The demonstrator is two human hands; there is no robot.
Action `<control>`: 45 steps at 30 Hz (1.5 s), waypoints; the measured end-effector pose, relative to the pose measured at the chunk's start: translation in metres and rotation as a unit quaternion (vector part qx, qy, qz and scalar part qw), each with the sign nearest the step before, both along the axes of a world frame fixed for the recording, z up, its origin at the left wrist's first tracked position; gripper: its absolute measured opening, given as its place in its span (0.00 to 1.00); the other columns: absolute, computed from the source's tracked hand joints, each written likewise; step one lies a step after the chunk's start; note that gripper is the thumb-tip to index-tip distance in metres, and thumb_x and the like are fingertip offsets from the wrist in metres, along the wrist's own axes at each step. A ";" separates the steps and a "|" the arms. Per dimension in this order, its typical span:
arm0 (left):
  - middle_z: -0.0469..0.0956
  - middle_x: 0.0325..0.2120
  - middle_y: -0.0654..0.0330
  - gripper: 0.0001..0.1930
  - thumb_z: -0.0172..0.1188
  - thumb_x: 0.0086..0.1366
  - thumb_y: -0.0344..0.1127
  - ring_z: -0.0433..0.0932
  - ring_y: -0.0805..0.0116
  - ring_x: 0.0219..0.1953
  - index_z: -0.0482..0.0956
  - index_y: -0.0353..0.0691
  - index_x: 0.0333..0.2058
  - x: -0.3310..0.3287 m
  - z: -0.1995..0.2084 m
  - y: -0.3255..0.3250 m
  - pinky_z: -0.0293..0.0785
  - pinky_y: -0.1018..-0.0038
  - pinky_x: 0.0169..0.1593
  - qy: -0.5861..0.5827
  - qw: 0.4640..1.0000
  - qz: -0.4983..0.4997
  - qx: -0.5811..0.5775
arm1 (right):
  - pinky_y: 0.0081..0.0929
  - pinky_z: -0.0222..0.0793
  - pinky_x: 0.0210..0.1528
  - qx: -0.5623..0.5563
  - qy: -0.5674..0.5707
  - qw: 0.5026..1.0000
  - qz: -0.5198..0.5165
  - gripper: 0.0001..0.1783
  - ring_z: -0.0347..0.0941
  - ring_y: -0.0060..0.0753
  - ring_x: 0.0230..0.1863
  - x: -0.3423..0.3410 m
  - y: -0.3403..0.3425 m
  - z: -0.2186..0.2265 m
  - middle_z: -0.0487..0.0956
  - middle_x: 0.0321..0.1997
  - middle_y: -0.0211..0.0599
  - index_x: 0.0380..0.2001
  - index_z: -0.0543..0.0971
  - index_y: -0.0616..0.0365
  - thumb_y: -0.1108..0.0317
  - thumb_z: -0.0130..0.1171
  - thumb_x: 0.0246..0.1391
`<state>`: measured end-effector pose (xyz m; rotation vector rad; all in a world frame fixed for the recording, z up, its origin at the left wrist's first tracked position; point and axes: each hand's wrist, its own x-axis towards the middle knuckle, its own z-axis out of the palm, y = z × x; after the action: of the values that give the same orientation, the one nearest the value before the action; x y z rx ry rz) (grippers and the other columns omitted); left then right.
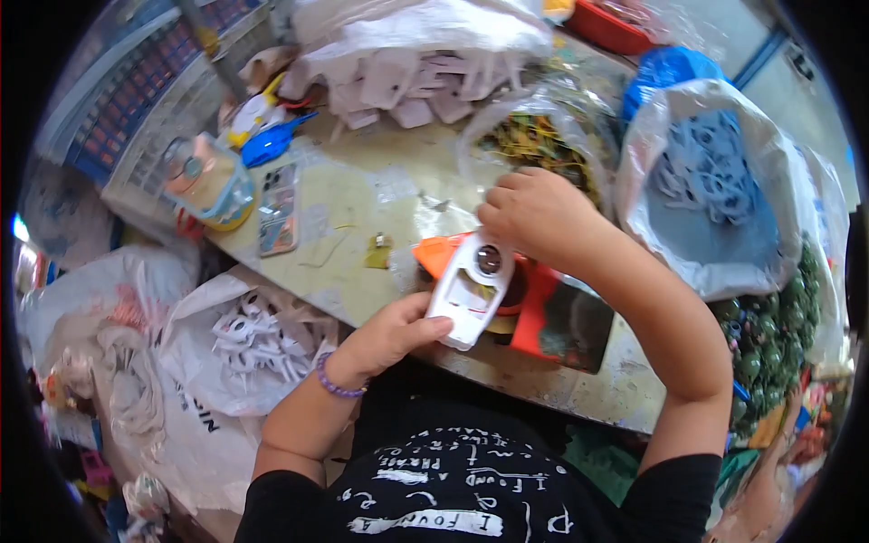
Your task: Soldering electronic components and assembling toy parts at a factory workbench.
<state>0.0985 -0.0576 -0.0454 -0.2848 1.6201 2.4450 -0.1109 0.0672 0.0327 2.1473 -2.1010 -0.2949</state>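
My left hand [394,335] is closed round the lower end of a white plastic casing [454,312]. The casing is long and rounded, with a dark round part [489,261] set in its upper end and an opening below it. At that upper end my right hand [534,213] has its fingers curled together; whatever they pinch is hidden. Under the casing lies an orange-and-dark box [566,317], partly covered by it. Just beyond my right hand, a clear bag [471,149] holds many yellow and dark wired pieces [534,145].
White flat parts [416,90] spill from a sack at the back. Bluish strap-like parts [711,167] fill a bag on the right, above dark green round pieces [765,348]. A phone [279,210] and a jug [210,185] stand left; white casings [258,335] lie in a bag below.
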 end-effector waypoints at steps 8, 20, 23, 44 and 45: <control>0.76 0.34 0.64 0.29 0.66 0.59 0.43 0.75 0.78 0.33 0.66 0.34 0.52 0.015 0.028 -0.003 0.74 0.79 0.38 -0.007 0.997 -0.023 0.069 | 0.33 0.67 0.51 -0.062 0.082 0.994 0.028 0.17 0.70 0.36 0.43 0.073 0.007 0.039 0.74 0.38 0.33 0.37 0.75 0.58 0.67 0.56 0.40; 0.78 0.44 0.57 0.18 0.51 0.69 0.43 0.78 0.61 0.47 0.71 0.40 0.51 0.205 -0.095 -0.117 0.74 0.67 0.50 -0.003 0.781 0.612 0.120 | 0.38 0.68 0.53 -0.169 -0.080 0.980 0.063 0.23 0.71 0.43 0.52 0.086 0.040 0.050 0.74 0.50 0.40 0.48 0.74 0.56 0.67 0.57 0.45; 0.74 0.50 0.53 0.21 0.56 0.65 0.34 0.74 0.61 0.51 0.66 0.36 0.56 0.226 -0.112 -0.121 0.70 0.67 0.55 -0.149 0.840 0.502 0.143 | 0.36 0.68 0.52 -0.156 -0.089 0.980 0.084 0.22 0.70 0.41 0.52 0.083 0.050 0.040 0.73 0.50 0.41 0.46 0.74 0.61 0.67 0.54 0.44; 0.77 0.42 0.45 0.35 0.68 0.50 0.49 0.76 0.46 0.45 0.69 0.35 0.53 -0.205 0.016 -0.146 0.71 0.56 0.48 0.016 0.553 0.320 -0.769 | 0.33 0.75 0.44 -0.247 -0.307 0.913 -0.104 0.19 0.76 0.38 0.46 0.140 0.140 -0.003 0.79 0.45 0.34 0.40 0.79 0.55 0.65 0.69 0.42; 0.78 0.40 0.45 0.34 0.68 0.50 0.49 0.77 0.45 0.43 0.70 0.35 0.52 -0.201 0.010 -0.150 0.72 0.56 0.47 0.045 0.567 0.337 -0.751 | 0.33 0.75 0.44 -0.256 -0.308 0.908 -0.118 0.19 0.76 0.39 0.46 0.141 0.144 -0.005 0.79 0.44 0.35 0.40 0.79 0.55 0.66 0.69 0.42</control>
<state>-0.1027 -0.2081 -0.0355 -1.1003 3.6108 0.3775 0.0298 0.2108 0.0280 1.7995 -2.3659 0.9387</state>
